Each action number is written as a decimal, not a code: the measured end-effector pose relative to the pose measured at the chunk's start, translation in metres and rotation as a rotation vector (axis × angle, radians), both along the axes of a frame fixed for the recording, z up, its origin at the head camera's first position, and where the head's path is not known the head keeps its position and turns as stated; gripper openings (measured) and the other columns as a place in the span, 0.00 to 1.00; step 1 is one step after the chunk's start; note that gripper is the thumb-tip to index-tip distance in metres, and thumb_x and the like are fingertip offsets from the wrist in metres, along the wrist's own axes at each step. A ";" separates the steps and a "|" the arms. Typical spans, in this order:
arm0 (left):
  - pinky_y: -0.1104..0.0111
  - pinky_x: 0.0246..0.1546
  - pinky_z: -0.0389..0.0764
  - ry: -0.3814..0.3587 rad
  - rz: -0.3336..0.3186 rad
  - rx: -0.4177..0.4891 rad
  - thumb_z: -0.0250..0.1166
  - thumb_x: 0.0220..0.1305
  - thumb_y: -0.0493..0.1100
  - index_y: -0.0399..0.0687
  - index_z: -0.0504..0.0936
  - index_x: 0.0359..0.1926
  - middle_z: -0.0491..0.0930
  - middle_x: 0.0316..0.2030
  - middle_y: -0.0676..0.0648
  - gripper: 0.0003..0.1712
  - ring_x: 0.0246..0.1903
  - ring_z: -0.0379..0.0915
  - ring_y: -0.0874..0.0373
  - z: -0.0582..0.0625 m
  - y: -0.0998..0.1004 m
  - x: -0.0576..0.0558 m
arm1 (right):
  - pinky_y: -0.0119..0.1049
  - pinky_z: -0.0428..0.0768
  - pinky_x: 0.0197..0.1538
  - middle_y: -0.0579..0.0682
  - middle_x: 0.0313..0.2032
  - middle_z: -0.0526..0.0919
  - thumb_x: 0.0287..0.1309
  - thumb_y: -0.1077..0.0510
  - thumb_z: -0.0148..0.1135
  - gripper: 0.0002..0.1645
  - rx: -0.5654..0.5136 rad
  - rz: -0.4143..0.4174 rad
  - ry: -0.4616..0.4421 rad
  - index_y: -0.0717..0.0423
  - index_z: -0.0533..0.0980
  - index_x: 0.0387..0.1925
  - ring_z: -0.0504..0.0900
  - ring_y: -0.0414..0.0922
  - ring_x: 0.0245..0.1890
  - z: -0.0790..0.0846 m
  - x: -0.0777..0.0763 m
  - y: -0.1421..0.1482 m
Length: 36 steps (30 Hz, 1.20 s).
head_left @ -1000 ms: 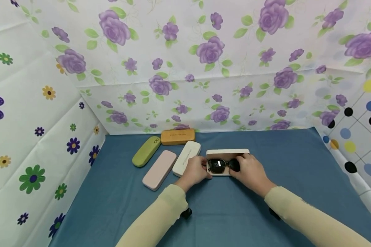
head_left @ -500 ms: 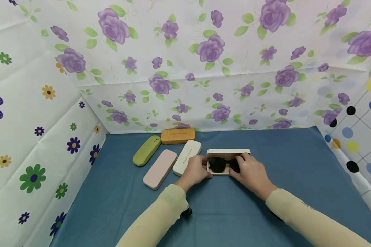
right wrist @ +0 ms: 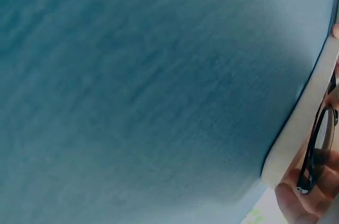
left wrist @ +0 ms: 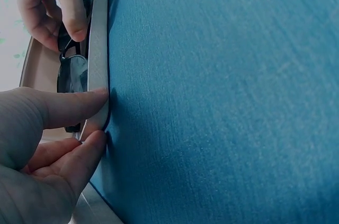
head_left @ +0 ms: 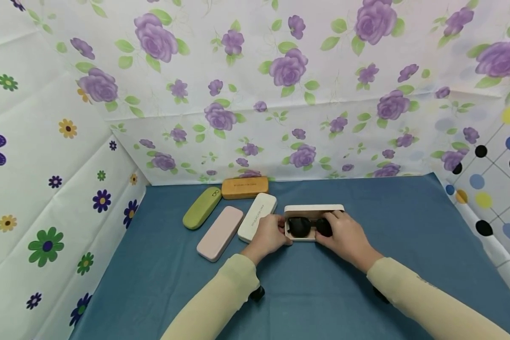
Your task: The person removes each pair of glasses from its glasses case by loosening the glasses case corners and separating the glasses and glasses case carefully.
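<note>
Right of the head view's centre, black sunglasses lay inside an open white glasses case; the right hand pinched their right end, the left hand the case's left end.

Sunglasses are showing black; the open case, off-white. The blue tablecloth is contrasting with the green case, mustard case, pink case and white case. The back sheet is displaying purple roses on white.
</note>
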State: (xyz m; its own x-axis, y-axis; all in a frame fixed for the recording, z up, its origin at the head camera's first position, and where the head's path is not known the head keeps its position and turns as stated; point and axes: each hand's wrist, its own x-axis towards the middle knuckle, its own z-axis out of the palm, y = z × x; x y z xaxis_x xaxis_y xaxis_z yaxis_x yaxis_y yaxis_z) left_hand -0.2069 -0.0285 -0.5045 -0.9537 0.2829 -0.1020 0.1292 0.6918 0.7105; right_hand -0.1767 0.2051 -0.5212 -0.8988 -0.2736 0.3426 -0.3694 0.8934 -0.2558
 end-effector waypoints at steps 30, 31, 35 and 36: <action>0.71 0.31 0.78 -0.020 -0.010 -0.012 0.77 0.42 0.40 0.41 0.77 0.53 0.81 0.37 0.48 0.33 0.33 0.74 0.63 0.002 0.003 0.004 | 0.31 0.80 0.30 0.57 0.52 0.80 0.37 0.46 0.77 0.40 -0.309 0.138 -0.439 0.49 0.75 0.56 0.84 0.46 0.37 0.027 -0.012 0.039; 0.71 0.31 0.78 -0.017 -0.012 -0.009 0.77 0.42 0.39 0.41 0.78 0.52 0.81 0.36 0.48 0.33 0.32 0.74 0.63 0.003 0.003 0.004 | 0.31 0.80 0.30 0.57 0.52 0.80 0.36 0.47 0.78 0.40 -0.325 0.135 -0.450 0.48 0.75 0.56 0.84 0.47 0.38 0.028 -0.012 0.041; 0.72 0.30 0.78 -0.016 -0.006 -0.006 0.78 0.41 0.40 0.41 0.79 0.51 0.81 0.35 0.48 0.32 0.31 0.74 0.64 0.003 0.002 0.003 | 0.33 0.82 0.34 0.57 0.54 0.79 0.34 0.47 0.79 0.42 -0.374 0.149 -0.470 0.48 0.75 0.57 0.83 0.49 0.43 0.034 -0.012 0.046; 0.72 0.30 0.77 -0.015 -0.006 -0.005 0.78 0.41 0.40 0.41 0.79 0.51 0.81 0.34 0.48 0.32 0.31 0.74 0.64 0.003 0.002 0.002 | 0.33 0.82 0.35 0.56 0.54 0.79 0.33 0.47 0.79 0.42 -0.389 0.147 -0.476 0.47 0.75 0.56 0.83 0.49 0.43 0.035 -0.012 0.048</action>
State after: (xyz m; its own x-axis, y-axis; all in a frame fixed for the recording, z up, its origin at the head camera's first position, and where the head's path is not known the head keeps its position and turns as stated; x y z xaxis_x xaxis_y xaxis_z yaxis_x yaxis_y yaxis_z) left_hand -0.2045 -0.0268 -0.5016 -0.9503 0.2883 -0.1174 0.1231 0.6945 0.7089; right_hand -0.1888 0.2527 -0.4860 -0.9399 -0.3412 0.0139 -0.2468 0.6507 -0.7181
